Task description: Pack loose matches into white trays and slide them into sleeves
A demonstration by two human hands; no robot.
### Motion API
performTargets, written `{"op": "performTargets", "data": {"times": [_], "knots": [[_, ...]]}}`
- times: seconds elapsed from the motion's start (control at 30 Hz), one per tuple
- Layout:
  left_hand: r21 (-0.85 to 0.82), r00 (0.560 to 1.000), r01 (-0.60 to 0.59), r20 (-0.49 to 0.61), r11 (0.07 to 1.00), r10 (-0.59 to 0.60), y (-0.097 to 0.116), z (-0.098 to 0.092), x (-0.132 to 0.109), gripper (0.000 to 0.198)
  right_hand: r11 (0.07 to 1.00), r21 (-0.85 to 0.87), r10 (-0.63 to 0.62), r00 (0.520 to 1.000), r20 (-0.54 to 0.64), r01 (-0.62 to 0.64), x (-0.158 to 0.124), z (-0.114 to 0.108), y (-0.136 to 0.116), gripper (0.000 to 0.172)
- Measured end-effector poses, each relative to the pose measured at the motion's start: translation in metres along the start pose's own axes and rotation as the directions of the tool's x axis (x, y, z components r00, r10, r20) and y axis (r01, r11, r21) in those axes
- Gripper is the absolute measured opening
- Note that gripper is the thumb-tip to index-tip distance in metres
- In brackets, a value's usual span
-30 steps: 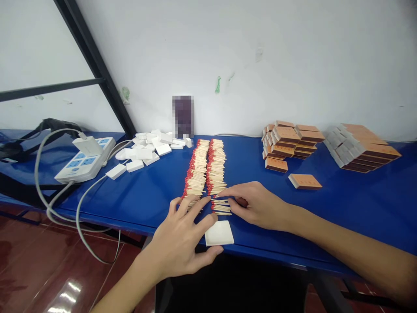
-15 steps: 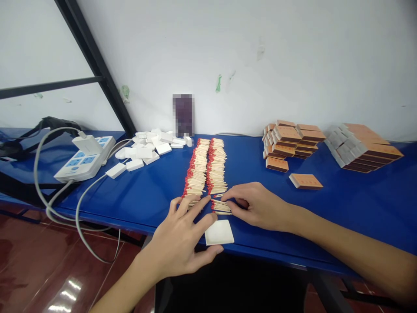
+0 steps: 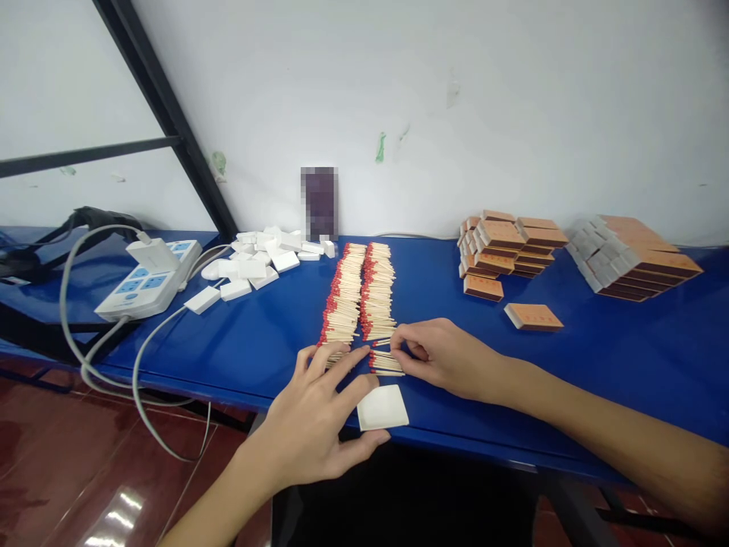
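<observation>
My left hand (image 3: 319,418) is open with its fingers spread. Its fingertips lie by the near end of the left row of red-tipped matches (image 3: 343,304), while the thumb and index finger reach to either side of a small white tray (image 3: 383,408). My right hand (image 3: 441,357) is closed in a pinch, thumb and index finger at the bare ends of a small group of matches (image 3: 386,362). How many are between the fingertips is hidden. A second row of matches (image 3: 378,292) stretches away behind this group, heads to the left.
White trays (image 3: 250,258) lie heaped at the back left, near a power strip (image 3: 151,277) with looping cables. Orange matchboxes (image 3: 501,239) are piled at the back right, with a larger stack (image 3: 638,258) beyond and one single matchbox (image 3: 534,317) nearer. A dark pixelated object (image 3: 320,201) stands against the wall.
My right thumb and index finger have drawn closer together at the match ends. My left hand and the white tray are nearly where they were.
</observation>
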State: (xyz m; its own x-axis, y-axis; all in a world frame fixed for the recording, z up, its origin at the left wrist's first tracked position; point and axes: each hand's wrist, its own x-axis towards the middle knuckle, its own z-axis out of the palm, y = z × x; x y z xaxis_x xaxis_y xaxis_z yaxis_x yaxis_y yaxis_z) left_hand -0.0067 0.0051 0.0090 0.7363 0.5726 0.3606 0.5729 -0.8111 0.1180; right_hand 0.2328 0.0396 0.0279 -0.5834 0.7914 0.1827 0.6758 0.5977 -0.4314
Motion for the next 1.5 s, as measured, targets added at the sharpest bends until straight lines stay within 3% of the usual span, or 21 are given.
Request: {"op": "performTargets", "data": {"times": [0.37, 1.2, 1.5], "knots": [[0.042, 1.000, 0.016, -0.025, 0.999, -0.015, 0.0021, -0.0019, 0.0020, 0.036, 1.000, 0.000, 0.019, 1.000, -0.009, -0.019, -0.0003, 0.0001, -0.0015, 0.011], [0.020, 0.999, -0.014, 0.034, 1.000, 0.013, 0.0006, -0.0040, 0.0012, 0.037, 0.998, 0.056, 0.025, 1.000, 0.006, -0.026, 0.0003, 0.0014, -0.0007, 0.013], [0.018, 1.000, -0.008, -0.024, 1.000, 0.008, 0.0005, -0.0023, -0.0004, 0.035, 0.992, 0.124, 0.017, 0.999, 0.045, -0.022, -0.0021, -0.0052, 0.0037, 0.018]]}}
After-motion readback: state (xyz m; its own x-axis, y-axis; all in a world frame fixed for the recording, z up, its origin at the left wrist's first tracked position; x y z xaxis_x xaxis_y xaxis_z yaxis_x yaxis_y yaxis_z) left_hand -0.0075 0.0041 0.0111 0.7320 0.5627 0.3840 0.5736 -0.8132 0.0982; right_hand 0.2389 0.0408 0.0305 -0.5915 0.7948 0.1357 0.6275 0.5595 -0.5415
